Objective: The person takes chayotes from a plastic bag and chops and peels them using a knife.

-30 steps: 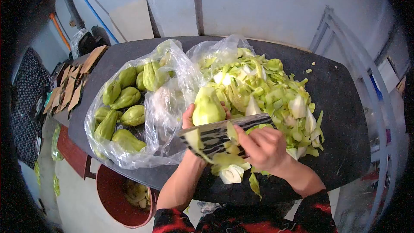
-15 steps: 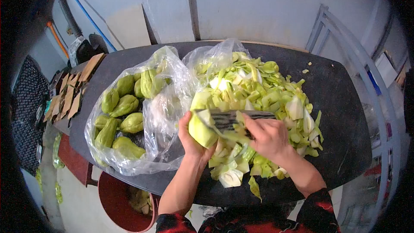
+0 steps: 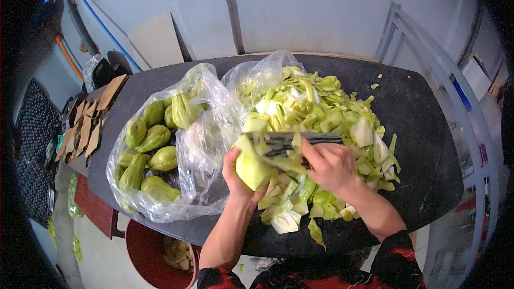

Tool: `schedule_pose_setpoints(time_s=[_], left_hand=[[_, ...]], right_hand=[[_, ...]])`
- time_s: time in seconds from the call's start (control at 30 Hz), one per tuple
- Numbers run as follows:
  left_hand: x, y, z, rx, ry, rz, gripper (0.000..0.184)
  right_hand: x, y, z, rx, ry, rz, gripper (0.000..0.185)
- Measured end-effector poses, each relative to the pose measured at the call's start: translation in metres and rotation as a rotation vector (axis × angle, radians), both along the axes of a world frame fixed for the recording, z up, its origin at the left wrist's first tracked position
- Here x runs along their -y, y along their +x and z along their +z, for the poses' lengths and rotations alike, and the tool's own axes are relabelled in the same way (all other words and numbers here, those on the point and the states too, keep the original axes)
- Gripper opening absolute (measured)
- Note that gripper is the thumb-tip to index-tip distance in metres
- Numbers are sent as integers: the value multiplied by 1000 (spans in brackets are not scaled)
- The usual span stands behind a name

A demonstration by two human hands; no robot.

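My left hand (image 3: 236, 181) is wrapped round a pale green, peeled chayote (image 3: 251, 172), holding it tilted above the table. My right hand (image 3: 333, 165) grips a broad-bladed knife (image 3: 281, 145), whose handle is hidden by the fingers. The blade lies across the chayote's upper part, with bits of green flesh clinging to it. Just beyond and below the hands spreads a large heap of chayote peelings and cut pieces (image 3: 326, 109). To the left, whole green chayotes (image 3: 155, 138) lie in a clear plastic bag (image 3: 201, 147).
The dark table (image 3: 428, 144) has rounded edges. Below its left front edge stands a red bucket (image 3: 140, 257) with scraps inside. Grey metal rails (image 3: 455, 69) rise at the right, and pieces of cardboard (image 3: 111, 92) lie at the left. A pale wall stands behind the table.
The knife has shifted slightly against the chayote, and the chayote has turned a little in my left hand, showing a cut face at its lower end. The view has moved slightly.
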State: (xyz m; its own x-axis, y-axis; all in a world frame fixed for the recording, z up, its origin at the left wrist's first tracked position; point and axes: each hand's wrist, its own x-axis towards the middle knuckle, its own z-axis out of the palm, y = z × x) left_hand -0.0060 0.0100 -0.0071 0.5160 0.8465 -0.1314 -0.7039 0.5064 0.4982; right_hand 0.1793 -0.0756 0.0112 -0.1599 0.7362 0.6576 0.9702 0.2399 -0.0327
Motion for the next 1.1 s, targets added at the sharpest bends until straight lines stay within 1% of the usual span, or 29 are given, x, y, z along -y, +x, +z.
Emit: schedule_pose_setpoints(time_s=[0.07, 0.1, 0.13, 0.2, 0.23, 0.3, 0.37, 0.43, 0.47, 0.53, 0.57, 0.6, 0.67, 0.7, 0.8, 0.87, 0.93, 0.97, 1.0, 1.03, 1.07, 1.1], left_hand=[[3, 0, -2, 69, -63, 15, 56], [2, -3, -7, 92, 35, -37, 60], [-6, -4, -10, 110, 125, -142, 61], [-4, -4, -1, 163, 90, -166, 58], [-6, -2, 2, 178, 93, -156, 58], [-7, 0, 3, 118, -39, -52, 55], [-12, -1, -5, 112, -69, -22, 55], [-12, 0, -2, 67, -124, 38, 53], [-11, 0, -3, 65, -124, 43, 53], [-11, -1, -3, -72, -149, 41, 52], [-8, -5, 3, -25, -97, -51, 55], [-8, -6, 2, -27, -96, -53, 55], [-8, -7, -2, 36, -90, -87, 57], [-10, -8, -5, 48, -83, -102, 57], [-14, -9, -9, 135, -40, -182, 57], [-9, -8, -4, 111, -54, -171, 55], [-9, -7, -3, 33, -2, -123, 54], [-8, -6, -1, 43, -80, -112, 53], [-7, -7, -2, 37, -84, -114, 53], [-6, -6, -2, 2, -61, -46, 53], [-7, -4, -2, -25, -31, 23, 52], [-11, -1, -2, 82, -99, 30, 52]], right_hand=[[-4, 3, 1, 5, -43, -28, 35], [-4, 4, -1, 5, -91, -56, 35], [-7, 10, -6, -4, -91, -61, 35], [-19, 36, -10, -92, -83, -221, 38], [-17, 39, -8, -111, -97, -235, 42], [-12, 37, -2, -108, -96, -204, 43], [-9, 28, 0, -129, -89, -177, 45], [-8, 19, 0, -94, -43, -85, 42], [-6, 13, -1, -96, -44, -81, 42], [1, 1, 2, 35, -20, 45, 37], [5, -9, 10, 111, 28, 81, 34], [7, -15, 13, 109, 28, 78, 34], [11, -24, 15, 170, 52, 169, 36], [10, -29, 13, 174, 100, 182, 36], [12, -33, 13, 187, 95, 196, 35], [14, -34, 15, 186, 92, 206, 34], [15, -34, 15, 161, 52, 218, 33], [10, -29, 10, 160, 52, 217, 33], [2, -20, 0, 126, 27, 161, 34], [-2, -13, -7, 96, 4, 103, 34], [-3, -8, -8, 102, 7, 100, 34], [-5, -4, -8, 82, 25, 78, 34]])
